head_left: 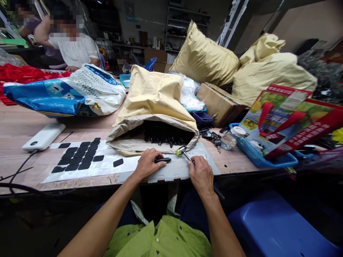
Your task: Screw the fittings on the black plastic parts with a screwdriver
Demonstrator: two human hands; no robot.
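My left hand [148, 163] is closed around a black pen-like piece [164, 160], whose end sticks out to the right over a grey board [171, 172]. In my right hand [201, 174] is a small hammer [184, 152], its head with a yellow-green face raised near the sack's mouth and its dark handle end showing below my wrist. Just beyond both hands lies an open beige sack [154, 96], with many black slender pieces [163, 135] inside. To the left, rows of black rounded squares [79, 155] lie on a white sheet [107, 167].
A white power bank [44, 136] with a cable lies at left, before a blue-and-white bag [66, 92]. At right stand a blue basket [257, 153] with a printed bag [289, 117], keys [213, 137] and a wooden box [219, 101]. A person [72, 46] sits across the table.
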